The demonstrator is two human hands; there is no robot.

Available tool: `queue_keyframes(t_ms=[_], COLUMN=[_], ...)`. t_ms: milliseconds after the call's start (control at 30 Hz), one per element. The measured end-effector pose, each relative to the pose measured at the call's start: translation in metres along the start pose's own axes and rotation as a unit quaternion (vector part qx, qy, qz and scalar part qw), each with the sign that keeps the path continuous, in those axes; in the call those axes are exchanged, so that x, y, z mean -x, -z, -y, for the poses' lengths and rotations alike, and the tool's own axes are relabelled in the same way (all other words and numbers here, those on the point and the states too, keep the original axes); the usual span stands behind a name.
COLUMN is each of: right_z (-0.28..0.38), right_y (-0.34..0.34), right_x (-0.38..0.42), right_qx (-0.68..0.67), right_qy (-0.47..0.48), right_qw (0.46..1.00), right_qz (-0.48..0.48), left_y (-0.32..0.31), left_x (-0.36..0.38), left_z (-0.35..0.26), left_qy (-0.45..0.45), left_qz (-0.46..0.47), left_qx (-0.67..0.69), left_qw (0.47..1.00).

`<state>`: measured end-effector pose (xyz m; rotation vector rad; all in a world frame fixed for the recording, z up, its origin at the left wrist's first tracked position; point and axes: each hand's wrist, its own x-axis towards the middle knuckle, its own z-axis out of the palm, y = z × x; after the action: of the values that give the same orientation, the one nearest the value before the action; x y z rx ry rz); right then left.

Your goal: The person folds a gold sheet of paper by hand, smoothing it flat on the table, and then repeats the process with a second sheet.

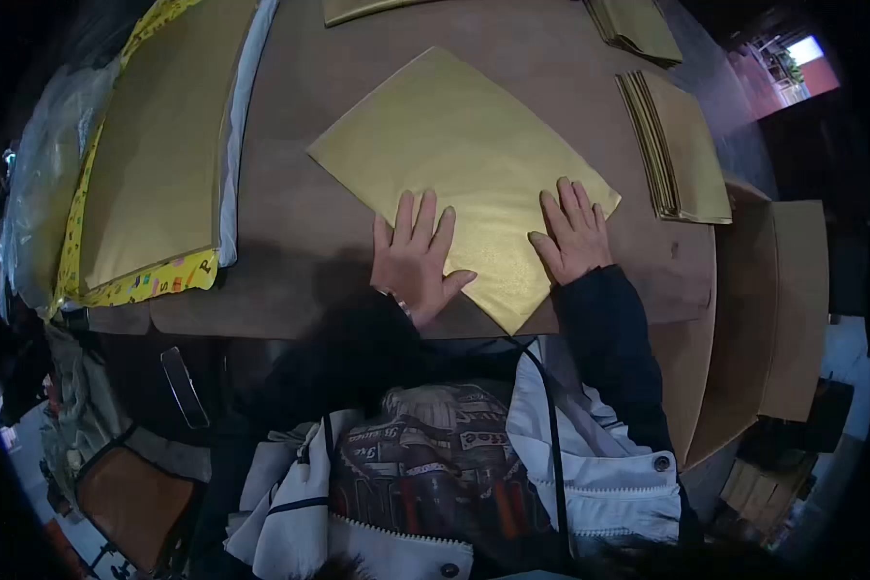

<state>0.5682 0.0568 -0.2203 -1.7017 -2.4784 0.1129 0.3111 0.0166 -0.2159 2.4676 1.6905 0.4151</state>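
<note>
A large sheet of gold paper (454,140) lies flat on the brown table, turned so one corner points at me over the near edge. My left hand (419,256) rests on its lower left edge, palm down, fingers spread and thumb pointing right. On the lower right edge lies my right hand (574,232), also flat with fingers apart, close to the sheet's right corner. Neither hand grips anything.
At left is a stack of gold-brown sheets (164,145) on yellow printed wrapping (169,277), beside clear plastic (53,184). Folded gold bundles (691,155) lie at right. An open cardboard box (793,309) stands off the table's right edge. A phone-like object (184,387) sits below the table edge.
</note>
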Motion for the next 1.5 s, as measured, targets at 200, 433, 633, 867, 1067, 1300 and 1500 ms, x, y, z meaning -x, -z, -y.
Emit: queue_keyframes(t_ms=[200, 433, 633, 867, 1067, 1300, 1500], right_z=[-0.001, -0.005, -0.034, -0.079, -0.081, -0.056, -0.038], right_y=[-0.002, -0.002, -0.009, -0.012, -0.007, 0.014, 0.025], right_x=[0.0, -0.001, -0.001, -0.009, -0.004, 0.015, 0.057], right_qx=[-0.002, -0.007, 0.029, 0.053, -0.051, -0.091, -0.189], right_qy=[-0.007, -0.008, -0.036, -0.105, -0.026, -0.027, 0.039], right_qw=[1.0, 1.0, 0.999, 0.993, 0.984, 0.982, 0.965], right_qz=[0.006, 0.014, 0.01, -0.008, -0.169, -0.162, -0.177], left_y=[0.012, 0.018, 0.022, 0.005, 0.04, -0.007, 0.007], left_x=[-0.013, -0.029, -0.04, -0.051, 0.01, 0.048, 0.06], left_z=[0.06, 0.117, 0.149, 0.204, 0.041, -0.024, -0.013], left_qy=[0.086, 0.177, 0.231, 0.288, -0.104, -0.16, -0.157], left_qz=[0.043, 0.058, 0.077, 0.032, 0.012, -0.057, -0.053], left_qx=[-0.085, -0.098, -0.138, -0.127, 0.08, 0.068, 0.123], left_qw=[0.992, 0.978, 0.96, 0.949, 0.991, 0.983, 0.979])
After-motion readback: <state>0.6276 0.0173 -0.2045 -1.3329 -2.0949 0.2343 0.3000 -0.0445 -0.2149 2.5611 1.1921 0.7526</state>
